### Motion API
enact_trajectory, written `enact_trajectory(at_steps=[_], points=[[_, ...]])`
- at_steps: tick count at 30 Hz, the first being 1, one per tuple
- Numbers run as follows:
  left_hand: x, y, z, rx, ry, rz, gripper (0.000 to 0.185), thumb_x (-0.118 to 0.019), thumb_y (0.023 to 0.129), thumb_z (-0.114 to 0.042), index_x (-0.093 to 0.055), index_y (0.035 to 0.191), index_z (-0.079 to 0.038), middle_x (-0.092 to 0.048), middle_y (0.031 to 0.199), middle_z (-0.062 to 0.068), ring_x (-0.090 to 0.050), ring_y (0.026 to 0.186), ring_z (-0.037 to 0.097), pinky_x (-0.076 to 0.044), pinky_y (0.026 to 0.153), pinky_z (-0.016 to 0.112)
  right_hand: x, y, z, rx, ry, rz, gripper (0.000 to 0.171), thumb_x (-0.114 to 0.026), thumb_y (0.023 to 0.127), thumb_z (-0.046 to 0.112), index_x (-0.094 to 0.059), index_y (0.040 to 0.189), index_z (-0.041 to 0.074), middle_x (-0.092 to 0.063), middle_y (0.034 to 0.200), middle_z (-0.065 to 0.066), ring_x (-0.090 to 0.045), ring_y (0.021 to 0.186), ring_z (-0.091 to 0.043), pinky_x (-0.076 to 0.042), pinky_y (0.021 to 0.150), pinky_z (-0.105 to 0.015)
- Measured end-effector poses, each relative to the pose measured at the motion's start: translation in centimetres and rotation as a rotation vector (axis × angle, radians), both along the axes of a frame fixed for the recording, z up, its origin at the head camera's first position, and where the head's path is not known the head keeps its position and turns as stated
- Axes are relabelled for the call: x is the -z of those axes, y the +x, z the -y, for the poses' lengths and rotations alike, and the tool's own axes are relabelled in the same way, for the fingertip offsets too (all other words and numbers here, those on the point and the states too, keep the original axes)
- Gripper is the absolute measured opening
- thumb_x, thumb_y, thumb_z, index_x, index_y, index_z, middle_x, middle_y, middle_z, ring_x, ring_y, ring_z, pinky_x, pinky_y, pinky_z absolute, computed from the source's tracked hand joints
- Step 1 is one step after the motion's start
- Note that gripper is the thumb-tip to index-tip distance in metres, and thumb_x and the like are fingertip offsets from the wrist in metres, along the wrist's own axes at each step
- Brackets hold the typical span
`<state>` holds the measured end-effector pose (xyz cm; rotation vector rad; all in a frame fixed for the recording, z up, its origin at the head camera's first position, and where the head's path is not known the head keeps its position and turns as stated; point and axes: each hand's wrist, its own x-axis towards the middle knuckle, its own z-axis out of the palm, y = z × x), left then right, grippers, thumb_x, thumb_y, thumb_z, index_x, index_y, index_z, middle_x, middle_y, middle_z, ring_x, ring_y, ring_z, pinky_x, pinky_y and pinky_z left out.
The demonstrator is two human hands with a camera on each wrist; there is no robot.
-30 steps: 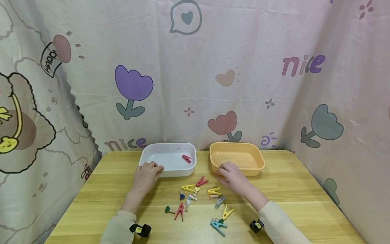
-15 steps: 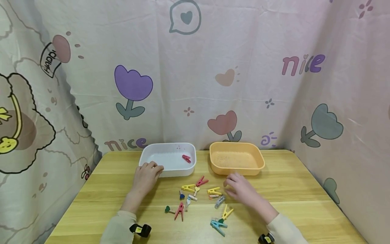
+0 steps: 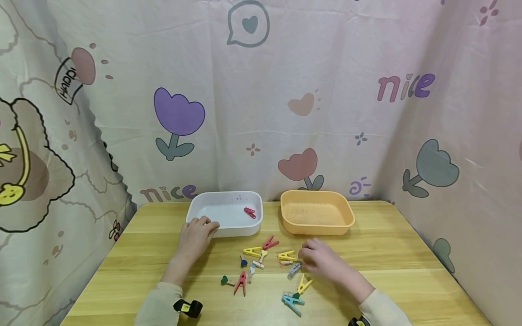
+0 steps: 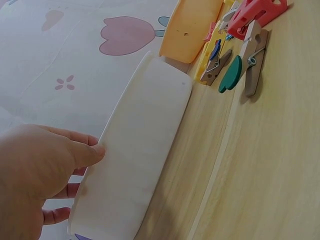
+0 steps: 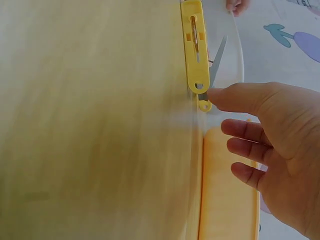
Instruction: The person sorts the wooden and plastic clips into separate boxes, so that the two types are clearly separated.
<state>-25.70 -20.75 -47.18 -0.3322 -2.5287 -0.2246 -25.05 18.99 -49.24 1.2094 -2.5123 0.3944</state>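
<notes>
1. From my remote seat I see the right hand low over the scattered clothes pegs on the bench, its fingers relaxed and slightly apart, holding nothing, the thumb tip just beside a yellow peg.
2. I judge the pegs light, stiff, sprung plastic and wood; a pinch across the two long sides should hold one, though the smooth plastic may slip.
3. The left hand rests on the white tray, fingers hooked over its near rim.
4. My count: roughly a dozen loose pegs, too small to count exactly; one red peg inside the white tray; one orange tray beside it, showing no pegs.
</notes>
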Motion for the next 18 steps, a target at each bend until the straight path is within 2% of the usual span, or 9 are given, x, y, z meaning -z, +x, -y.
enact_trajectory(at_steps=[7,18], points=[[-0.09,0.07,-0.12,-0.007,0.003,0.013,0.009,-0.073,0.087,-0.022,-0.075,0.096,-0.022,-0.066,0.091,0.000,-0.060,0.083,0.025,-0.045,0.070,0.044,-0.16,0.03,0.20,-0.005,0.048,0.067,0.021,-0.080,0.075,0.020,-0.069,0.093,0.020,-0.060,0.097,0.007,-0.049,0.088,-0.008,-0.045,0.078,-0.029],[0.00,0.04,-0.11,-0.007,0.008,-0.001,0.008,-0.073,0.086,-0.022,-0.075,0.094,-0.022,-0.066,0.090,0.000,-0.060,0.083,0.026,-0.044,0.070,0.044,-0.04,-0.14,0.30,-0.002,0.060,0.078,0.017,-0.079,0.075,0.020,-0.070,0.089,0.020,-0.061,0.097,0.005,-0.050,0.089,-0.010,-0.045,0.079,-0.031]])
